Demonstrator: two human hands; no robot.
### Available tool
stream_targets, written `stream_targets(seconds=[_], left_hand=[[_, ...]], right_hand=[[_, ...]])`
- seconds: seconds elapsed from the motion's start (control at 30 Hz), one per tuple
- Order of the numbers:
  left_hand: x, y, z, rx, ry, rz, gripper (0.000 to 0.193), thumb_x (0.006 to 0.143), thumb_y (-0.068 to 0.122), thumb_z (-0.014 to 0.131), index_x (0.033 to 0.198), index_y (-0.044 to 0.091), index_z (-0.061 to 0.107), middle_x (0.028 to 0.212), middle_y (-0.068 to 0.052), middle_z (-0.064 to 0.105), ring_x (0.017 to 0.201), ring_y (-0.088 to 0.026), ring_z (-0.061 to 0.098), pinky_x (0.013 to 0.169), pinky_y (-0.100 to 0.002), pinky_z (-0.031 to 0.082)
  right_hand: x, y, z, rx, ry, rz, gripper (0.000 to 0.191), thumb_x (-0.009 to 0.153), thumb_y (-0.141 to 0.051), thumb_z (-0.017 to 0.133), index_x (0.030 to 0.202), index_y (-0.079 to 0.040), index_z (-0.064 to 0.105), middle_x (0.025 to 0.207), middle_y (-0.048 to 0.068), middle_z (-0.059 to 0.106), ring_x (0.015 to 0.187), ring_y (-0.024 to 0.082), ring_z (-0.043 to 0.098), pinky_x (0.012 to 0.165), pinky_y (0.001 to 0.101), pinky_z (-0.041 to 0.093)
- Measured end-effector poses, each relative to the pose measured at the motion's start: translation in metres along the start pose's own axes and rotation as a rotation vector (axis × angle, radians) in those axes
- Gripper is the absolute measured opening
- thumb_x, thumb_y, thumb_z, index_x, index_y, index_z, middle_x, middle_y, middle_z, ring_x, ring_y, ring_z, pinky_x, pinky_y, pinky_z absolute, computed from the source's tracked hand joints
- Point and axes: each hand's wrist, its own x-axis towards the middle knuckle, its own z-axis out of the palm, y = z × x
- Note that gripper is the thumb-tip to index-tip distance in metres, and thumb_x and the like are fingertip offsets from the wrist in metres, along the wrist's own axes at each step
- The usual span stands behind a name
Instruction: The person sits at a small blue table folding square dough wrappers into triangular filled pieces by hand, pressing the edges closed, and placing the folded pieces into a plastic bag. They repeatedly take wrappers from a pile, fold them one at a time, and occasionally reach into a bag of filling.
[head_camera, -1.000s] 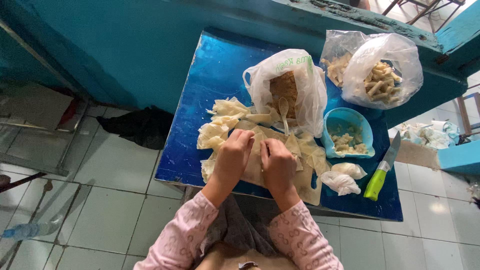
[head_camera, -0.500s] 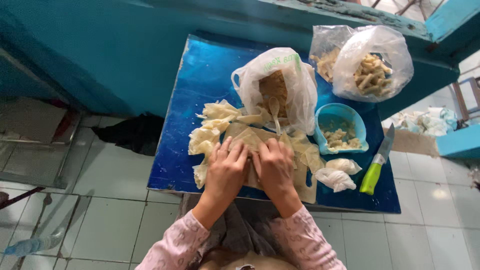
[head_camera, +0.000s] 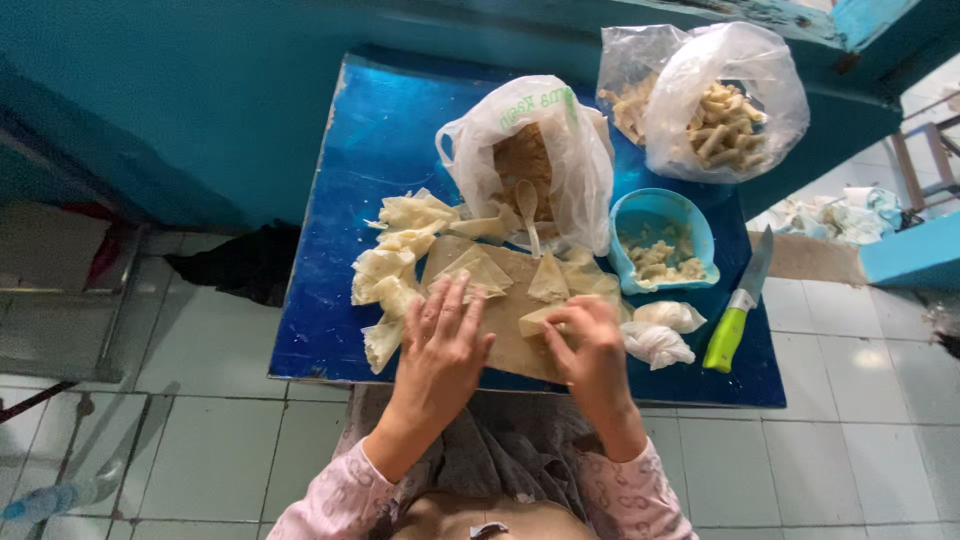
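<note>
A folded pale wrapper (head_camera: 548, 318) lies on the brown board (head_camera: 505, 335) near the front edge of the blue worktop (head_camera: 390, 150), and the right hand (head_camera: 592, 345) pinches it, fingers curled around its right end. The left hand (head_camera: 445, 335) lies flat and open on the board just beside it, fingers spread, tips touching a triangular wrapper (head_camera: 478, 270). Another folded triangle (head_camera: 548, 280) sits on the board between the two hands' reach, farther from the person. To the left of the board, a heap of folded wrappers (head_camera: 395, 260) runs along its edge. Behind the board stands an open white bag (head_camera: 545, 150) holding brown filling, with a spoon (head_camera: 527, 210) leaning out of its mouth. To the right of it is a blue bowl (head_camera: 660, 240) with pale crumbled bits, and beyond that, at the far right corner, a clear bag (head_camera: 720, 95) of pale finger-shaped pieces. Two small white knotted bundles (head_camera: 660, 332) rest just right of the right hand, and a knife (head_camera: 740, 300) with a green handle lies near the worktop's right edge. Pink patterned sleeves cover both forearms; pale floor tiles surround the worktop.
</note>
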Motion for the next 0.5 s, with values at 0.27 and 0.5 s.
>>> stream_targets(seconds=[0.27, 0.5], left_hand=[[0.002, 0.006, 0.004, -1.227, -0.163, -0.431, 0.027, 0.096, 0.012, 0.072, 0.119, -0.002, 0.068, 0.105, -0.01, 0.073, 0.095, -0.016, 0.069, 0.082, -0.03, 0.056], [-0.009, -0.016, 0.015, -1.537, -0.111, -0.601, 0.025, 0.1, 0.009, 0.063, 0.12, -0.004, 0.069, 0.104, -0.007, 0.076, 0.094, -0.011, 0.072, 0.085, -0.025, 0.06]], right_hand=[[-0.001, 0.002, 0.015, 1.069, -0.144, 0.497, 0.022, 0.087, 0.001, 0.076, 0.105, -0.002, 0.065, 0.096, 0.006, 0.07, 0.089, 0.011, 0.068, 0.082, 0.0257, 0.056], [-0.002, -0.008, 0.028, 1.4, -0.206, 0.636, 0.029, 0.087, 0.004, 0.073, 0.115, 0.003, 0.067, 0.096, 0.008, 0.072, 0.086, 0.014, 0.07, 0.081, 0.0283, 0.055]])
